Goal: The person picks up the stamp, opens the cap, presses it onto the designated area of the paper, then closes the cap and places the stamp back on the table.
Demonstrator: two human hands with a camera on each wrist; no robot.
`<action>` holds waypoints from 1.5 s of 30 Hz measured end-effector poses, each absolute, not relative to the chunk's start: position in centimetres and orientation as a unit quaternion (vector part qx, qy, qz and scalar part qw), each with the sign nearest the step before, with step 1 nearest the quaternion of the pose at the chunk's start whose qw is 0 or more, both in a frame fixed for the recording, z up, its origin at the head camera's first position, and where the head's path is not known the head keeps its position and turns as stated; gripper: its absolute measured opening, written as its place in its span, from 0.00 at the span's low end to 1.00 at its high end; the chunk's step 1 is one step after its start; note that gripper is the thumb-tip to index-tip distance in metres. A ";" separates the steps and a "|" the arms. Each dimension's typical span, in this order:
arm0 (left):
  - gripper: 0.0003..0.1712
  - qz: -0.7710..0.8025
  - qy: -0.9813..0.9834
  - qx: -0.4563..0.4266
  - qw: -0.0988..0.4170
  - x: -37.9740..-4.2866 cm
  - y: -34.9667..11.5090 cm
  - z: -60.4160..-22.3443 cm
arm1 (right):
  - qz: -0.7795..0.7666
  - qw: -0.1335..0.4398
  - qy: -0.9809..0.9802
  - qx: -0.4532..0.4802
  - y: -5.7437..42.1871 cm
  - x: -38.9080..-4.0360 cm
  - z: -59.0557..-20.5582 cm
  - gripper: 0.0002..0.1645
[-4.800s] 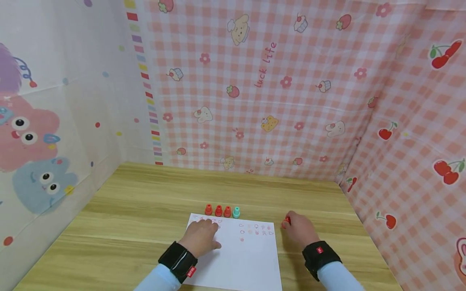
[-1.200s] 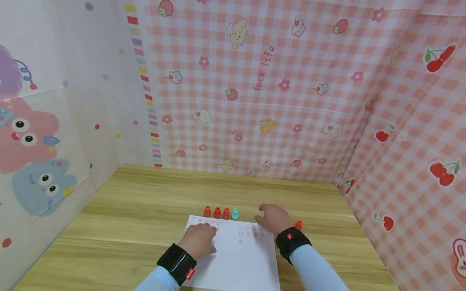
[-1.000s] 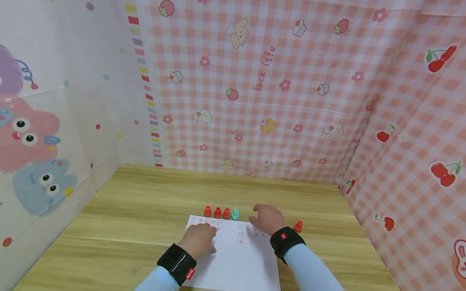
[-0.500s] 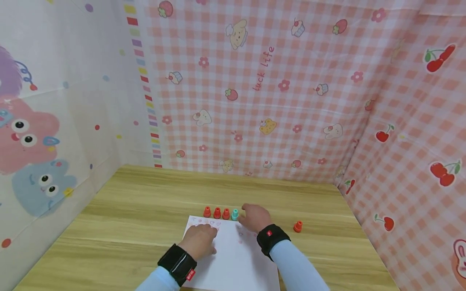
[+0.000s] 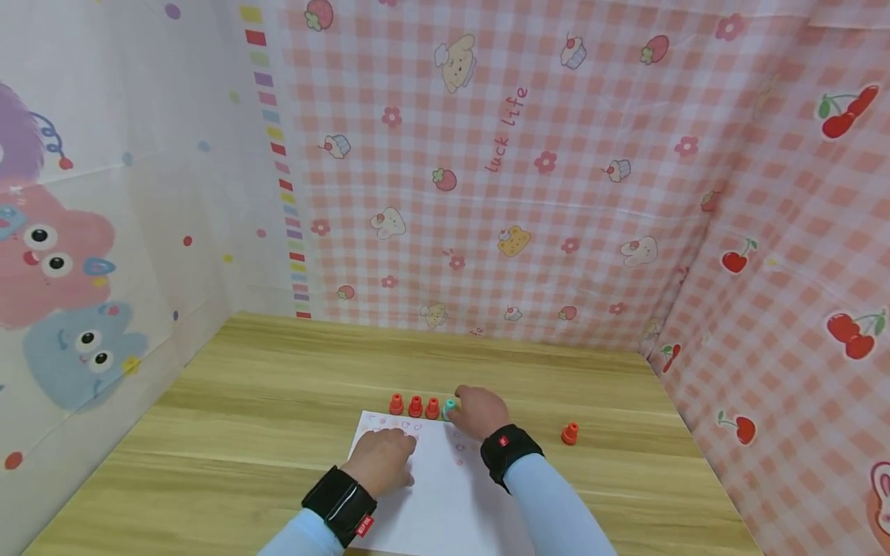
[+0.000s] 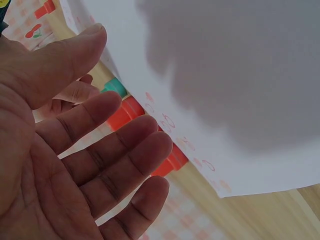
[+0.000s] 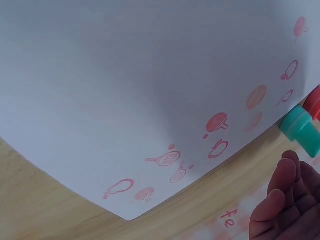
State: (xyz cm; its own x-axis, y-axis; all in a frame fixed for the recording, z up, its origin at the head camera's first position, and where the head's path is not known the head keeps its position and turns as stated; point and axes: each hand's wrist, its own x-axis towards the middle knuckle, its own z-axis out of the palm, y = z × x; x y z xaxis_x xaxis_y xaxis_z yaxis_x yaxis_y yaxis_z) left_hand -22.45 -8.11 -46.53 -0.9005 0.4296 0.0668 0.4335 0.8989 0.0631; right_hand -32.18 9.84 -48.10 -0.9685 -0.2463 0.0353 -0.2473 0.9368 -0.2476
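Note:
A white sheet of paper lies on the table, printed with small pink and red racket-like marks near its far edge. My left hand rests over the paper's left part, fingers extended and holding nothing. Past the far edge stand three red stamps and one teal stamp in a row. Right beside the teal stamp is my right hand, its thumb and fingers apart. In the right wrist view, a narrow gap shows between the fingertips and the teal stamp.
Another red stamp stands alone to the right of the paper. The wooden table is bounded by a pink checked cloth behind and at right, and by a white patterned cloth at left.
My right hand has let go of a red stamp, which now stands right of the paper, and has moved left to the teal stamp. The left hand has hardly moved.

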 end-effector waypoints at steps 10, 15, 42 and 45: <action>0.22 -0.034 -0.976 -0.214 0.012 -22.5 -7.8 -46.5 | 0.110 0.008 -0.982 0.152 9.2 -32.2 -48.4 0.19; 0.23 -0.034 -0.977 -0.211 0.005 -22.5 -7.7 -46.7 | 0.113 0.018 -0.981 0.155 9.3 -32.2 -48.7 0.17; 0.22 -0.038 -0.977 -0.211 0.012 -22.4 -7.7 -46.7 | 0.154 0.039 -0.975 0.156 11.5 -32.4 -48.8 0.07; 0.22 -0.039 -0.976 -0.212 0.018 -22.4 -7.7 -46.7 | 0.165 0.029 -0.975 0.145 11.9 -32.4 -48.7 0.09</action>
